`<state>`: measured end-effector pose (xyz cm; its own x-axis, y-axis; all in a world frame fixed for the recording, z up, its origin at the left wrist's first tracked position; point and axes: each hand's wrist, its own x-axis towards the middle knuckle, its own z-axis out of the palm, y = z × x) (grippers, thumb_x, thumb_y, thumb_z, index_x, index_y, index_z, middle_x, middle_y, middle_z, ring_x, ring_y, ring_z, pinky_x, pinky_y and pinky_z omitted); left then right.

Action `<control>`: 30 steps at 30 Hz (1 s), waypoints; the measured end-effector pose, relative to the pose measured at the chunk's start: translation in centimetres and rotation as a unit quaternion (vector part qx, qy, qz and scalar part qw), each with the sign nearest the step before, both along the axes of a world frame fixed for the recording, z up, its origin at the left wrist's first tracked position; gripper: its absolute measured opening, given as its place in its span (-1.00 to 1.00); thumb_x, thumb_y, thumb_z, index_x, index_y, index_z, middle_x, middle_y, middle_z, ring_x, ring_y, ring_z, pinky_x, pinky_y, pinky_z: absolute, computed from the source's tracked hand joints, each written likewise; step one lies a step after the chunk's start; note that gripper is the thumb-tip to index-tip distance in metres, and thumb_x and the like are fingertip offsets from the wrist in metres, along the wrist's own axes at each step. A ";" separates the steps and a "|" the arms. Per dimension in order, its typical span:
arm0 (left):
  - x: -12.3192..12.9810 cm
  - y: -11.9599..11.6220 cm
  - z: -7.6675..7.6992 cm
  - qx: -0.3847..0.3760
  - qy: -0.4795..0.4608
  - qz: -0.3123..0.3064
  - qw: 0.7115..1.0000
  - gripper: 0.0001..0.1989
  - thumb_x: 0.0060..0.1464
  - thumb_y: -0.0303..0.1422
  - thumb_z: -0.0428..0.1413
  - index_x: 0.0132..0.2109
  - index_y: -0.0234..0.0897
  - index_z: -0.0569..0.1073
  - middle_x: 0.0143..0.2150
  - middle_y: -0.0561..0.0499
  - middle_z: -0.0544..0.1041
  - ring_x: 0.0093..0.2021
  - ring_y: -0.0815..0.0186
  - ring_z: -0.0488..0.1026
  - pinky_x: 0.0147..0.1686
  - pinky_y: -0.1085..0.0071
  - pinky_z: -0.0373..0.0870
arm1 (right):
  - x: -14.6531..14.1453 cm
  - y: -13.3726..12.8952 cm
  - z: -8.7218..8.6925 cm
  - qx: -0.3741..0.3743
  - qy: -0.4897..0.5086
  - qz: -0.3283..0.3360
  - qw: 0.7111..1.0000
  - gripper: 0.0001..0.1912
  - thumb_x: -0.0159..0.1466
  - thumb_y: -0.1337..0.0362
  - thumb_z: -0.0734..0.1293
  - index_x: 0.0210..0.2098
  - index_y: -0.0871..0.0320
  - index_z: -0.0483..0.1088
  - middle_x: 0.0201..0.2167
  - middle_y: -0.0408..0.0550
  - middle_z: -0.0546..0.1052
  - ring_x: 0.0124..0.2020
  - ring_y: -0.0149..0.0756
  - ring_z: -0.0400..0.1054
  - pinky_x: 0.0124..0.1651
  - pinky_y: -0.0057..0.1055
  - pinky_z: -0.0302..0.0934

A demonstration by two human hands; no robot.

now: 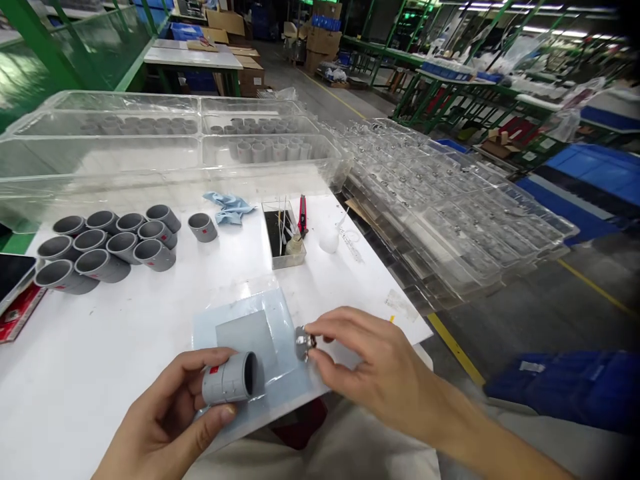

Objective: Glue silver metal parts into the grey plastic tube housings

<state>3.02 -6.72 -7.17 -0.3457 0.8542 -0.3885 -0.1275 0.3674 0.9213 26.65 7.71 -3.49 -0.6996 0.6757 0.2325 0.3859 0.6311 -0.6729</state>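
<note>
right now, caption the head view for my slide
Left hand holds a gray tube, right hand pinches a small metal part, over a plastic sheet

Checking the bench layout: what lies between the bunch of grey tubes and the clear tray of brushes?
In the head view, a lone grey tube and a crumpled blue cloth lie on the white table between the bunch of grey tubes and the clear tray.

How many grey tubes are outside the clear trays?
12: ten grey tubes clustered on the white table, one grey tube alone beside the blue cloth, one grey tube in the left hand. More could hide within the cluster.
</note>
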 end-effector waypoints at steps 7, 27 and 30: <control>-0.3 0.0 0.3 0.011 -0.021 -0.007 1.000 -0.63 0.02 -0.16 0.43 -0.02 0.00 0.58 -0.01 0.05 0.70 -0.02 0.18 0.64 -0.11 0.46 0.62 | -2.9 -2.5 -1.2 -0.054 0.140 0.030 0.988 -0.73 0.28 0.41 0.47 -0.02 0.27 0.61 -0.17 0.06 0.65 -0.15 -0.27 0.58 -0.06 -0.41 0.53; -0.9 -0.1 -0.3 0.039 -0.012 -0.030 0.999 -0.69 0.05 -0.26 0.42 -0.05 -0.04 0.59 0.04 -0.01 0.69 0.06 0.13 0.62 -0.11 0.45 0.62 | -3.6 -2.9 -1.2 -0.049 0.140 0.048 0.988 -0.72 0.31 0.45 0.43 0.01 0.22 0.59 -0.14 0.04 0.64 -0.14 -0.26 0.56 -0.07 -0.38 0.54; -0.8 -0.1 -0.2 0.036 -0.013 -0.023 0.999 -0.67 0.03 -0.24 0.43 -0.05 -0.06 0.59 0.02 -0.03 0.70 0.03 0.10 0.63 -0.15 0.41 0.63 | -3.7 -2.7 -1.2 -0.040 0.142 0.048 0.988 -0.73 0.31 0.45 0.43 0.00 0.20 0.59 -0.16 0.03 0.65 -0.16 -0.25 0.56 -0.10 -0.37 0.55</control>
<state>2.20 -6.79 -7.38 -0.2953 0.8955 -0.3330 -0.1364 0.3055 0.9424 22.97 4.96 -4.65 -0.6754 0.6334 0.3778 0.1149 0.5964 -0.7944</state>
